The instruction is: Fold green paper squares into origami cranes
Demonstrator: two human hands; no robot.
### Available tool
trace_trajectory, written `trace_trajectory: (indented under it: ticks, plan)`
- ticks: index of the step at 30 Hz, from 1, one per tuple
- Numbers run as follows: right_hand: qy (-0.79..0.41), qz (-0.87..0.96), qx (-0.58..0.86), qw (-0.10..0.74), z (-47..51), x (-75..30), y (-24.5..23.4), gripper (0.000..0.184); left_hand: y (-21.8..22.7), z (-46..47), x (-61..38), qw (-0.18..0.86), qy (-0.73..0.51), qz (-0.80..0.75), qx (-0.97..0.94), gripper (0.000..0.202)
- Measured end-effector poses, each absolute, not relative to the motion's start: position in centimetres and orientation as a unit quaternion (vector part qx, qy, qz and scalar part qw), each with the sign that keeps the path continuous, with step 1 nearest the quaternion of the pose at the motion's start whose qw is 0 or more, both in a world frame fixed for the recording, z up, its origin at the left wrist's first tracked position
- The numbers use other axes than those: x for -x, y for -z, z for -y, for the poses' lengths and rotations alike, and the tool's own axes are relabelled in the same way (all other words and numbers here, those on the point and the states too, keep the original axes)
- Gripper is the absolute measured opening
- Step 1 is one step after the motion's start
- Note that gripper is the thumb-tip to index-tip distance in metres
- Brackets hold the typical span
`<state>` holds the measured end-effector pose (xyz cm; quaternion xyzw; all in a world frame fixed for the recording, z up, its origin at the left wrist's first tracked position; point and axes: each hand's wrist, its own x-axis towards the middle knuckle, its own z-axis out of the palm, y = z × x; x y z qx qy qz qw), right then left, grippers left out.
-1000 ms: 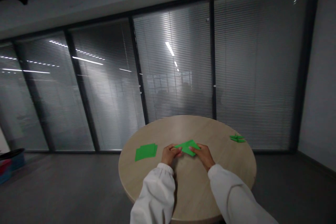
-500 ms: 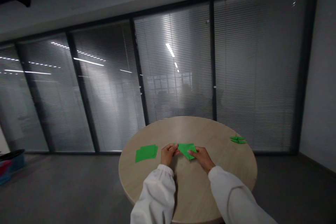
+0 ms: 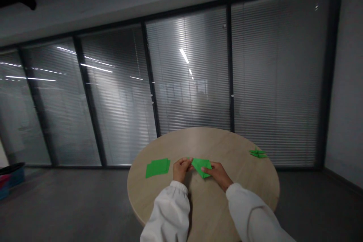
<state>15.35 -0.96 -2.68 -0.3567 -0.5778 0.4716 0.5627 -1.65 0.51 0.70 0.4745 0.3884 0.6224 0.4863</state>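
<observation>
A folded green paper lies on the round light-wood table, held between both hands. My left hand pinches its left corner with curled fingers. My right hand pinches its lower right edge. Both arms wear white sleeves. A small stack of flat green paper sheets lies on the table to the left of my left hand. A finished folded green paper figure sits near the table's far right edge.
Glass walls with shut blinds and dark frames stand behind the table. Grey floor surrounds it. A dark and blue bin sits on the floor at far left.
The green paper has been folded narrower, and my two hands have drawn closer together over it. The view has shifted slightly.
</observation>
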Motion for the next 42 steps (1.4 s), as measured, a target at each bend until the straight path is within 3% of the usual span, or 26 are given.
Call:
trace_trajectory:
  ticks: [32, 42]
  plan:
    - [-0.45, 0.61, 0.374, 0.534, 0.7, -15.3, 3.2, 0.042, 0.6, -1.5, 2.1, 0.565, -0.618, -0.385, -0.39, 0.044]
    - [-0.447, 0.611, 0.362, 0.544, 0.8, -15.1, 2.6, 0.04, 0.3, -1.2, 1.8, 0.536, -0.637, -0.354, -0.426, 0.046]
